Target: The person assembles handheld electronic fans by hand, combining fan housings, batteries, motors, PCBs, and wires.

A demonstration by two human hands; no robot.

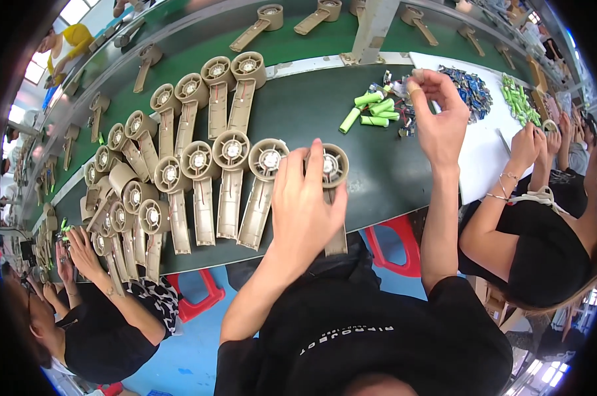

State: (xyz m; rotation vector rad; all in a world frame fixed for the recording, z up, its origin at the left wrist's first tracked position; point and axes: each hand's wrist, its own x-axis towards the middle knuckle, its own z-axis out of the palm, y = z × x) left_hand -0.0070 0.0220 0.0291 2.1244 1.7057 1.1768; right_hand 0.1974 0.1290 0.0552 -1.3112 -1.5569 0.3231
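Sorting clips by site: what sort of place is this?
Most likely a factory assembly line: rows of matching beige fans on a green bench, piles of green cylinders and blue parts, and co-workers seated along it.

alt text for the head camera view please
A person's left hand covers part of a beige handheld-fan housing on a green workbench; the right hand is near green cylindrical batteries and blue circuit boards. More fan housings lie to the left.

Bare table point(389, 175) is lying open between the fan housings point(232, 150) and right forearm point(440, 224); green cylinders point(378, 107) (loosely heaped) are obstructing the far side.
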